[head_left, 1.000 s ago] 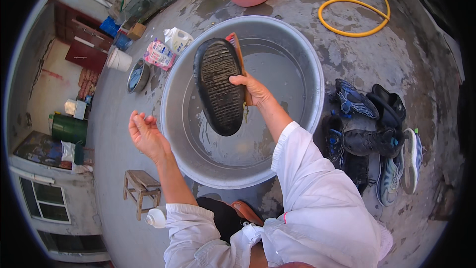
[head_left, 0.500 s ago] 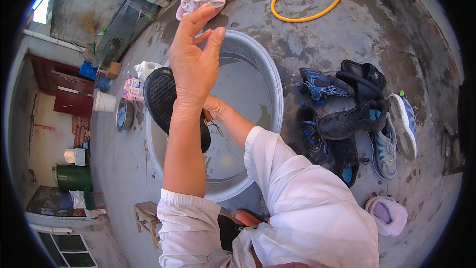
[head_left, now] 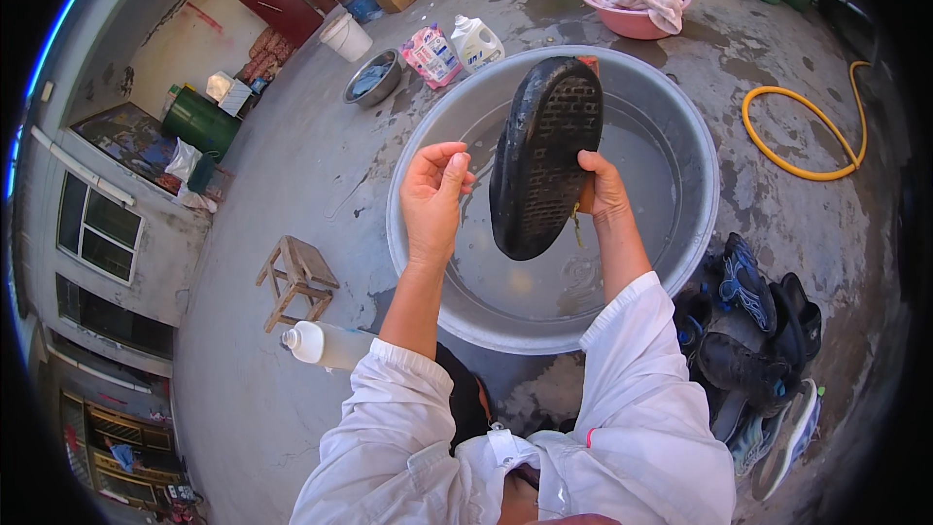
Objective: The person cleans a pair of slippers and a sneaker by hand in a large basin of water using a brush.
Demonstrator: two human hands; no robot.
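Note:
My right hand point(head_left: 604, 187) grips a black slipper point(head_left: 546, 160) by its side, with the grooved sole turned toward me. Behind it a reddish-brown piece point(head_left: 589, 62) peeks out at the top. A yellowish cord point(head_left: 576, 226) hangs by my right fingers; whatever it belongs to is mostly hidden. My left hand point(head_left: 437, 192) is to the left of the slipper, not touching it, fingers loosely curled and nothing visible in them. Both hands are above a big grey metal basin point(head_left: 708, 190) that holds cloudy water.
Several shoes and slippers point(head_left: 753, 350) lie in a pile at the right. A wooden stool point(head_left: 303, 267) and white bottle point(head_left: 326, 343) are at left. Farther back are a small metal bowl point(head_left: 381, 87), detergent jug point(head_left: 476, 43), pink tub point(head_left: 634, 23) with cloth and yellow hose point(head_left: 777, 167).
My left hand has come down from its raised position in front of the slipper to the left of it. The slipper is now upright over the basin. My view has swung leftward.

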